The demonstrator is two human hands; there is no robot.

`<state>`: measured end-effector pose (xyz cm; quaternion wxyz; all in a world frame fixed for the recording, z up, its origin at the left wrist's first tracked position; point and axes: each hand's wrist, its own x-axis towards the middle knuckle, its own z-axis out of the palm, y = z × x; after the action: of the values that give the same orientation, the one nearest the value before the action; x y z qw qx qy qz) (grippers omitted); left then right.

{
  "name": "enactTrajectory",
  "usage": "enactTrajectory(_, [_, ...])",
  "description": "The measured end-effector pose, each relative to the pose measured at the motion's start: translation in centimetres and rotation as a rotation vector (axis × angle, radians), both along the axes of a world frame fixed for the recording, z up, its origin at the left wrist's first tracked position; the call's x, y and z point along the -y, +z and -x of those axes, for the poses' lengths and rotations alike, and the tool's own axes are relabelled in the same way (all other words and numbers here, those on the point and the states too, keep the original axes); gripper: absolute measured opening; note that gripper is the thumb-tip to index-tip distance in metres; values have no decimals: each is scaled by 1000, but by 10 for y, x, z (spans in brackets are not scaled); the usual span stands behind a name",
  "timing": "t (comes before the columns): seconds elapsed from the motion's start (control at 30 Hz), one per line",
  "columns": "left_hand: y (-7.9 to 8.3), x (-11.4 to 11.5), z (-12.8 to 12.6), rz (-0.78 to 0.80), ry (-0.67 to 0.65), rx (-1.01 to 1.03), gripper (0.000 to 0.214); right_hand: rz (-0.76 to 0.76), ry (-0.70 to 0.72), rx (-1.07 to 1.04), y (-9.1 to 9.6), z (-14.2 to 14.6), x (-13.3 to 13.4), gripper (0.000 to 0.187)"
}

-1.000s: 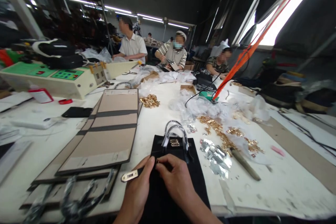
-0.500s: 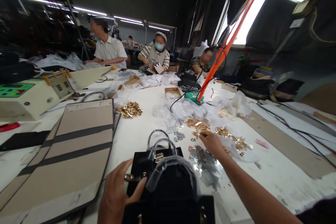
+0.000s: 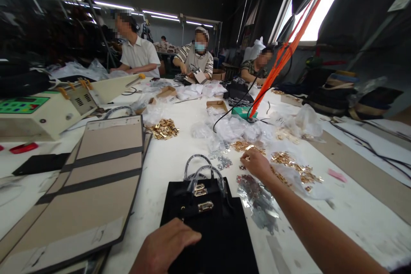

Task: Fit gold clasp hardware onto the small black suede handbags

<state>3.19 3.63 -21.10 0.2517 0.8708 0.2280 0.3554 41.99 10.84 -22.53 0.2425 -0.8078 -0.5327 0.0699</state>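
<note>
A black handbag lies in front of me, with plastic-wrapped handles and gold-coloured fittings. My left hand rests on its lower left side, thumb stretched out over the black surface. Some fingers of that hand are hard to see. Farther forward, my right hand is closed in a pinch at the near edge of a pile of small gold-coloured fittings. What its fingertips hold is too small to make out. Just below that hand spreads a heap of thin silver metal plates.
Left of the bag lie large beige panels with dark bands and a cream machine. More gold fittings, clear plastic bags and an orange strap are ahead. Several people sit across the table.
My left hand has let go of the strap fitting and shifted lower over the bag. The nearer handle has swung forward. My right hand stays by the gold fittings, and the view has turned left slightly.
</note>
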Motion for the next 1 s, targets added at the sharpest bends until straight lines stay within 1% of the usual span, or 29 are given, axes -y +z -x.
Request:
enactTrajectory(0.07, [4,0,-4,-21,-90,-67,39,-38,42,-51,13,18,15,15])
enactTrajectory(0.1, [6,-1,-6,-28,-126,-109,42,-60,71,-124,18,31,25,16])
enactTrajectory(0.13, [8,-1,-8,-36,-156,-147,44,-85,106,-239,22,46,36,17])
enactTrajectory(0.2, [11,-2,-13,-55,-179,-208,47,-146,172,-540,25,79,61,20])
enactTrajectory(0.27, [13,-4,-19,-72,-156,-261,47,-193,195,-777,19,112,85,24])
enactTrajectory(0.33, [16,-9,-26,-65,-60,-330,48,-219,157,-868,9,138,103,27])
enactTrajectory(0.4, [18,-16,-32,-50,25,-415,49,-250,85,-889,-1,155,114,28])
enactTrajectory(0.47, [21,-21,-37,-59,33,-474,45,-322,42,-843,-6,163,121,26])
enactTrajectory(0.5, [23,-22,-39,-65,2,-489,41,-370,43,-798,-6,164,124,24])
enactTrajectory(0.57, [26,-18,-40,-51,-124,-467,34,-437,73,-732,-3,164,131,21])
enactTrajectory(0.6, [28,-14,-39,-31,-200,-438,34,-431,85,-741,0,162,136,20])
enactTrajectory(0.67, [32,1,-35,43,-317,-393,39,-346,75,-846,4,157,146,24])
enactTrajectory(0.73, [37,16,-30,120,-381,-401,47,-243,63,-991,5,151,156,39])
enactTrajectory(0.8, [41,26,-27,161,-402,-450,45,-196,70,-1061,1,147,165,49])
enactTrajectory(0.87, [42,27,-31,128,-380,-458,31,-176,88,-1010,-5,147,170,42])
enactTrajectory(0.93, [42,17,-41,56,-303,-407,22,-194,131,-871,-12,151,172,30])
enactTrajectory(1.0, [40,-1,-57,-16,-229,-335,24,-246,222,-711,-18,158,172,23])
